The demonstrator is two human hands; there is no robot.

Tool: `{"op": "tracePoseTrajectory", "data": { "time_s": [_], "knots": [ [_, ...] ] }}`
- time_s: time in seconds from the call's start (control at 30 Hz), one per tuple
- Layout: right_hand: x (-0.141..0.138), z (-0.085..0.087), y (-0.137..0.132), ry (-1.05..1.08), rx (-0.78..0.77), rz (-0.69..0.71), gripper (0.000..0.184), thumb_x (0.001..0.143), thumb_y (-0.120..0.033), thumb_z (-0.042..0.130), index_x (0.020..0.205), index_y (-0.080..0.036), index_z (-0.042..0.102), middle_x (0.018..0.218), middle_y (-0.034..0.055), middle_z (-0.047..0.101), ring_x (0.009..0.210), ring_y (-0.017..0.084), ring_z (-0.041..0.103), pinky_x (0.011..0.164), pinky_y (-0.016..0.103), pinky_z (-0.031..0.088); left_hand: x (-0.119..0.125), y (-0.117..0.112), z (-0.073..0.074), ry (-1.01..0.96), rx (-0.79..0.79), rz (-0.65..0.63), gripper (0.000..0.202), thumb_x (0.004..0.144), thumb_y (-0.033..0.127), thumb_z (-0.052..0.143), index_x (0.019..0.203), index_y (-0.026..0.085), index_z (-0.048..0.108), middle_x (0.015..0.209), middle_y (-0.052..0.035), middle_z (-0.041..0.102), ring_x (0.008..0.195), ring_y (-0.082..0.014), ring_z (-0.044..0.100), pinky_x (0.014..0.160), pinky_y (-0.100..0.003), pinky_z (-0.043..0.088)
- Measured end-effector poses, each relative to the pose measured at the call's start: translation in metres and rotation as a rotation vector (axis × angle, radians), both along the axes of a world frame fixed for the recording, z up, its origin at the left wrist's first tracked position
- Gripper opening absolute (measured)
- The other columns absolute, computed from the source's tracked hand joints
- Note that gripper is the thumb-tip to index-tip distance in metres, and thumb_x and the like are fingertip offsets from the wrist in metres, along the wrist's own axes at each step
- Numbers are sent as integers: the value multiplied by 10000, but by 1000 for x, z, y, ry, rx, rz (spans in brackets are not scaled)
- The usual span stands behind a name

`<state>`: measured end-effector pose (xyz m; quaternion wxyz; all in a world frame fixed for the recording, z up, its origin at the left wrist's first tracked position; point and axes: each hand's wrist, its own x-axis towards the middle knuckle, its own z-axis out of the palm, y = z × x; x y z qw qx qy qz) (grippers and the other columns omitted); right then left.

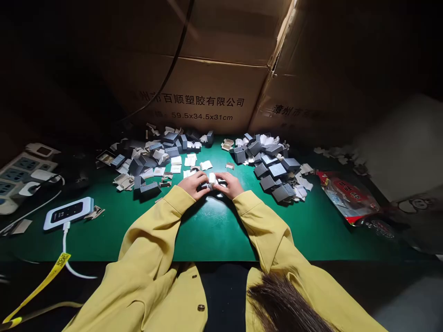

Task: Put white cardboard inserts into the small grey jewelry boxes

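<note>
My left hand [194,185] and my right hand [229,185] meet over the middle of the green table. Between their fingertips is a small white-faced box [212,178], gripped from both sides. Something dark shows under the left fingers, but the hands hide most of it. White paper slips [190,160] lie just beyond the left hand. To the left spreads a heap of small dark grey boxes [150,189] mixed with torn white paper. A second heap of dark grey boxes [277,169] lies to the right of the right hand.
Tall cardboard cartons [207,83] stand along the table's back. At left lie a white device with a plugged cable [68,213] and a power strip [26,173]. A red and clear plastic packet [348,196] is at right. The green table's [214,235] front edge is near my body.
</note>
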<state>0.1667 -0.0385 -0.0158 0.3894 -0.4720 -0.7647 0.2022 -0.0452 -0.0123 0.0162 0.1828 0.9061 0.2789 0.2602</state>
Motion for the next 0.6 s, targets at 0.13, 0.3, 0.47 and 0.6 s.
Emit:
{"op": "tracePoseTrajectory", "data": {
  "time_s": [0.13,0.3,0.47,0.6],
  "knots": [
    [0,3,1,-139,59,43,402,809,-301,639,1185,-165,601,1114,104,666,1031,235,583,901,384,485,0,1,0,-15,-8,-18,205,805,344,581,925,178,581,1019,-96,581,910,-207,587,796,-335,501],
    [3,7,1,-181,52,90,432,777,-272,676,1179,-129,609,1102,114,671,1018,241,581,896,384,487,1,2,0,-53,-14,-39,224,796,319,583,970,179,564,1028,-94,598,946,-210,588,811,-336,498],
    [5,9,-2,-132,-71,93,438,771,-266,689,1196,-193,607,1149,79,667,1057,216,597,938,367,468,1,0,-2,-15,-38,71,339,761,330,617,1047,180,511,942,-58,609,832,-193,598,736,-323,503],
    [2,11,-4,-44,-157,0,467,704,-247,744,1147,-168,616,1073,85,681,973,209,624,856,346,508,1,0,-4,-81,-86,106,416,730,334,659,1076,170,497,952,-66,614,789,-185,604,700,-325,517]
  ]
}}
